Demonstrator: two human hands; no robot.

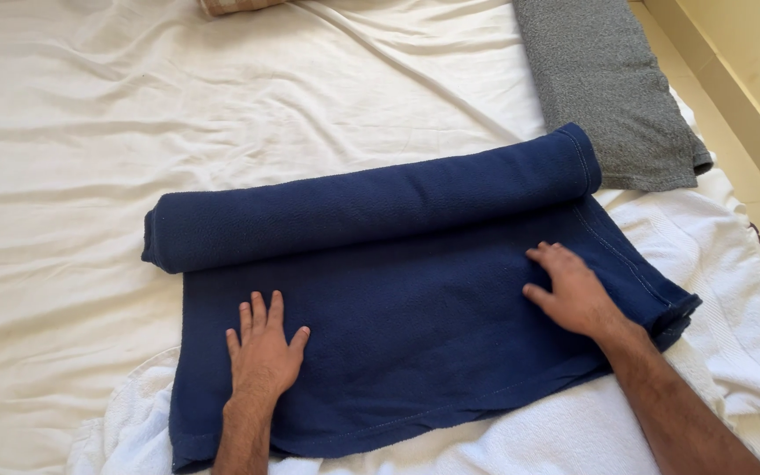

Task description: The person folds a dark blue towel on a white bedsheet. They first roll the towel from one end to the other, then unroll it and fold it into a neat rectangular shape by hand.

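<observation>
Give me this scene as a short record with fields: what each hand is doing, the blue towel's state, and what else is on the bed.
left hand: flat, palm down, fingers spread on the unrolled part of the navy towel
right hand: flat on the same flat part, near the towel's right edge
navy towel: partly rolled; the roll lies along its far side, the near part spread flat
white towel: under the navy towel's near edge
grey towel: folded, far right
bed sheet: white, wrinkled
</observation>
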